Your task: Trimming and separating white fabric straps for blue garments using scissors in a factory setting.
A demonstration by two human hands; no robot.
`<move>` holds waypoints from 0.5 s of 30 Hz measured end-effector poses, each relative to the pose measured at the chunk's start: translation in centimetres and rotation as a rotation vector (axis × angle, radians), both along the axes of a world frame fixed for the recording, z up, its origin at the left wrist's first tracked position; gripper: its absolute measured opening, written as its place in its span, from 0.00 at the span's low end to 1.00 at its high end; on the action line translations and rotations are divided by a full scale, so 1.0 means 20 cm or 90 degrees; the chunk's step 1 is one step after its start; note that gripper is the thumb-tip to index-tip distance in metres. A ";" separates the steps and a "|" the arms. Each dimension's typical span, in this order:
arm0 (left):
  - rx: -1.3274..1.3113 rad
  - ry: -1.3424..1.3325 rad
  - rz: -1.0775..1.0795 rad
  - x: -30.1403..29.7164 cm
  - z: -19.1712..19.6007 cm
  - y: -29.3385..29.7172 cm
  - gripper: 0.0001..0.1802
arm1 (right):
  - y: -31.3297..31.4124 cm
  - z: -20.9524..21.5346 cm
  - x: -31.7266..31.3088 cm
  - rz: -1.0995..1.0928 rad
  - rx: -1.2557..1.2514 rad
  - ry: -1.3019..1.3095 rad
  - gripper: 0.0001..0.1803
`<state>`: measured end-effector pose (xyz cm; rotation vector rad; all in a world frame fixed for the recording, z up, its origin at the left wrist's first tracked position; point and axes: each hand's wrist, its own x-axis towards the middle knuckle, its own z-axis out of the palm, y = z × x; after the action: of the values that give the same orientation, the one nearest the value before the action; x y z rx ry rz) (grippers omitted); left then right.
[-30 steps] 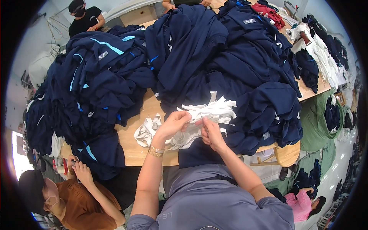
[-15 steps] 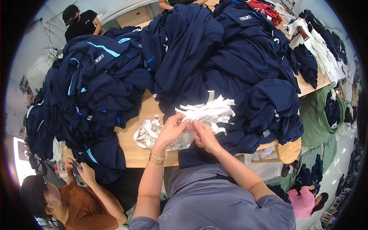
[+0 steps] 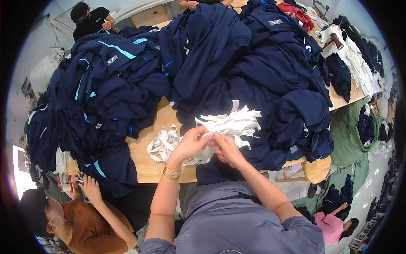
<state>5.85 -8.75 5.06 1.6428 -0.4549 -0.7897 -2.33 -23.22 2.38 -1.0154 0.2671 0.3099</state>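
Close together over the table's near side, my left hand (image 3: 192,142) and my right hand (image 3: 227,148) pinch a white fabric strip (image 3: 211,134) between thumbs and fingers. Just beyond my fingers, a bundle of cut white strips (image 3: 237,121) lies fanned out on dark navy cloth. A loose tangle of long white band (image 3: 161,145) rests on the wooden table (image 3: 146,171), left of my left hand, and runs on beneath my hands. The strip's exact ends are hidden by my fingers.
Large heaps of navy garments (image 3: 203,46) cover most of the table. A person in brown (image 3: 93,224) works close at my left; another in black (image 3: 91,22) stands across. A wooden stool (image 3: 318,169) and a green sack (image 3: 347,131) are at the right.
My hands stay nearly in place, still pinching the strip. The person in black has raised a hand, and the person in pink at the lower right has stretched out an arm.
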 end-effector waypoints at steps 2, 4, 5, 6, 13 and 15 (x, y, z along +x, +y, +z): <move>0.038 -0.022 -0.060 0.01 0.01 0.01 0.09 | 0.00 0.01 0.00 0.021 -0.049 0.004 0.22; 0.049 -0.020 -0.071 0.02 0.02 0.02 0.09 | 0.00 0.00 0.00 0.020 -0.074 -0.007 0.22; 0.061 -0.018 -0.085 0.03 0.02 0.02 0.09 | 0.01 0.00 0.00 0.017 -0.098 -0.018 0.22; 0.061 -0.018 -0.083 0.03 0.02 0.03 0.09 | 0.01 -0.01 0.00 0.019 -0.099 -0.018 0.22; 0.070 -0.017 -0.063 0.01 0.03 0.05 0.09 | -0.01 0.03 0.00 -0.007 -0.015 -0.012 0.20; 0.043 -0.099 -0.031 0.01 0.02 0.03 0.09 | 0.00 0.08 0.02 -0.028 -0.053 -0.018 0.18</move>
<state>5.96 -8.22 5.50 1.7694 -0.5848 -0.7219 -1.84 -23.25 4.01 -1.0930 0.2784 0.2455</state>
